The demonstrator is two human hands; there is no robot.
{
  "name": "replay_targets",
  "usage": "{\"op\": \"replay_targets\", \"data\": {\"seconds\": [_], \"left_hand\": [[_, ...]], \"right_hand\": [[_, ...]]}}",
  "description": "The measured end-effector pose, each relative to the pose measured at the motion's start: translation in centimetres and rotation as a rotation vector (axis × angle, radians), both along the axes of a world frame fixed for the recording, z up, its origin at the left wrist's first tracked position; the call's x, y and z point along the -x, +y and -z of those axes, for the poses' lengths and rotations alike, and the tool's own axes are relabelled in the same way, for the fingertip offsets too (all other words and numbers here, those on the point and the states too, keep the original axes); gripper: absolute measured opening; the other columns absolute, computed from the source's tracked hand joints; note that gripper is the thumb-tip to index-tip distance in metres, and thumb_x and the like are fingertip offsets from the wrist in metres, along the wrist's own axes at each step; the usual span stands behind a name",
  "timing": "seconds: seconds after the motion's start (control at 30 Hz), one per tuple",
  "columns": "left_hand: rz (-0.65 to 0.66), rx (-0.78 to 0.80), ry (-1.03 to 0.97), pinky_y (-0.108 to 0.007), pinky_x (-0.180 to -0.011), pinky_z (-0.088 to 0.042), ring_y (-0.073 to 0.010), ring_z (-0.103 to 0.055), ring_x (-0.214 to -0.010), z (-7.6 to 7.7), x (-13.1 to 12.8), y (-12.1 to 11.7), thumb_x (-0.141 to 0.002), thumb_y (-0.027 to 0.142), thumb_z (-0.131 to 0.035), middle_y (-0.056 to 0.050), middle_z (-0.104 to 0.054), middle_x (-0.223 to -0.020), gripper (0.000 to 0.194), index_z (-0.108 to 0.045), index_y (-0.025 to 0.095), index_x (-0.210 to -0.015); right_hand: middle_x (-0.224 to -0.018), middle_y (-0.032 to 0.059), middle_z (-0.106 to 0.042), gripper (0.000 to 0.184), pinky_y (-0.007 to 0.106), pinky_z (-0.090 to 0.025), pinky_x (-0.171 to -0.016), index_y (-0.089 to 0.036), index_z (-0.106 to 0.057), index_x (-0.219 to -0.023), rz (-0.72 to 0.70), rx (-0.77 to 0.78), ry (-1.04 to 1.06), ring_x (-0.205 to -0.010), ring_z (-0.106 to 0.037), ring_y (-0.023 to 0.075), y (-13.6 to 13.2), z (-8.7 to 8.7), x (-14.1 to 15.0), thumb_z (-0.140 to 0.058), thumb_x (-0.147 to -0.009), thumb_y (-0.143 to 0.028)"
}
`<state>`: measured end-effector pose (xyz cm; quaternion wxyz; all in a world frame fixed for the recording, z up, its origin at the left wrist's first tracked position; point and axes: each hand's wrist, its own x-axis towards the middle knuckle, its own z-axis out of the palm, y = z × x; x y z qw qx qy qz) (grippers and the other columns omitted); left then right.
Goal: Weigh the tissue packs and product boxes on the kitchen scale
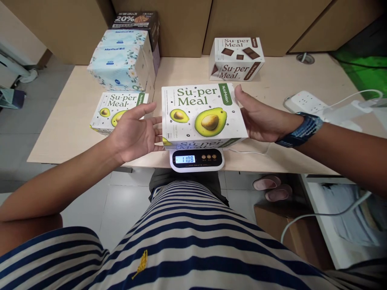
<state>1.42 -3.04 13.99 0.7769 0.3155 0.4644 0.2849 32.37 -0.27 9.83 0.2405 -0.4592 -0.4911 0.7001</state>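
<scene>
A white Su-per Meal box (208,110) with an avocado picture is over the digital kitchen scale (198,161) near the table's front edge. Whether it rests on the platform is hidden. My right hand (263,114) grips the box's right side, thumb at the upper corner. At the left side, my left hand (136,131) is open, palm up, with spread fingers reaching to the box's edge; contact there is unclear. The scale's lit display seems to read 11.08. Another avocado box (113,106) lies partly behind my left hand.
Tissue packs (121,60) stand at the back left before a dark box (139,20). A chocolate Su-per Meal box (237,60) sits at the back right. Right of my hand lies a power strip (305,102) with cables. Pink slippers (267,183) are on the floor.
</scene>
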Motion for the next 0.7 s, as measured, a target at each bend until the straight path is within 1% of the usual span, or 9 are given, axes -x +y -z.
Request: {"op": "replay_targets", "data": {"seconds": [0.1,0.17,0.27,0.4,0.5,0.6,0.7], "left_hand": [[0.008,0.010,-0.004,-0.054,-0.118,-0.059,-0.0426,-0.068,-0.139,0.3,-0.1,0.1,-0.097,0.061,-0.058,-0.013,-0.081,-0.123,0.062,-0.066,0.016,-0.140],[0.012,0.019,0.005,-0.054,-0.117,-0.059,-0.0428,-0.068,-0.138,0.5,-0.2,0.2,-0.095,0.061,-0.060,-0.014,-0.081,-0.122,0.062,-0.067,0.017,-0.139],[0.009,0.024,0.025,-0.055,-0.115,-0.061,-0.0426,-0.069,-0.137,0.9,-0.4,0.4,-0.093,0.061,-0.063,-0.014,-0.081,-0.124,0.060,-0.068,0.020,-0.136],[-0.010,0.029,0.041,-0.055,-0.112,-0.062,-0.0423,-0.069,-0.137,1.9,-0.6,0.6,-0.092,0.059,-0.064,-0.012,-0.080,-0.126,0.056,-0.068,0.022,-0.134],[-0.003,0.070,0.040,-0.057,-0.111,-0.061,-0.0437,-0.069,-0.137,2.4,-0.5,0.8,-0.092,0.060,-0.063,-0.013,-0.081,-0.123,0.058,-0.069,0.021,-0.133],[0.006,0.078,0.038,-0.056,-0.110,-0.062,-0.0430,-0.070,-0.136,2.2,-0.6,0.8,-0.094,0.062,-0.060,-0.012,-0.082,-0.124,0.059,-0.069,0.021,-0.135],[0.028,0.020,0.044,-0.050,-0.105,-0.065,-0.0396,-0.071,-0.136,1.1,-1.1,0.3,-0.100,0.054,-0.056,-0.009,-0.081,-0.127,0.052,-0.068,0.022,-0.139]], "right_hand": [[-0.127,0.0081,-0.075,0.078,0.045,-0.070,-0.099,-0.027,-0.058,-0.151,-0.020,-0.005,-0.011,-0.126,-0.073,0.0239,0.0,0.2,-0.1,-0.032,-0.104,-0.083],[-0.129,0.0095,-0.075,0.076,0.047,-0.069,-0.100,-0.025,-0.057,-0.151,-0.039,0.023,-0.022,-0.125,-0.073,0.0245,0.0,0.3,-0.1,-0.037,-0.104,-0.081],[-0.130,0.0099,-0.075,0.073,0.048,-0.070,-0.097,-0.025,-0.058,-0.149,-0.038,0.070,-0.032,-0.119,-0.075,0.0244,0.0,0.6,-0.2,-0.043,-0.103,-0.079],[-0.125,0.0108,-0.077,0.071,0.046,-0.072,-0.089,-0.024,-0.059,-0.146,-0.036,0.097,-0.025,-0.110,-0.077,0.0233,0.4,1.5,-0.4,-0.043,-0.103,-0.079],[-0.130,0.0126,-0.076,0.073,0.047,-0.072,-0.091,-0.023,-0.058,-0.150,-0.054,0.120,-0.062,-0.112,-0.077,0.0244,0.9,1.9,-0.5,-0.043,-0.104,-0.077],[-0.129,0.0127,-0.076,0.073,0.048,-0.072,-0.091,-0.022,-0.058,-0.152,-0.062,0.118,-0.086,-0.112,-0.078,0.0251,1.2,1.9,-0.5,-0.045,-0.104,-0.076],[-0.127,0.0097,-0.077,0.070,0.044,-0.073,-0.089,-0.024,-0.059,-0.150,-0.043,0.081,-0.069,-0.111,-0.078,0.0242,1.2,1.4,-0.4,-0.050,-0.102,-0.075]]}}
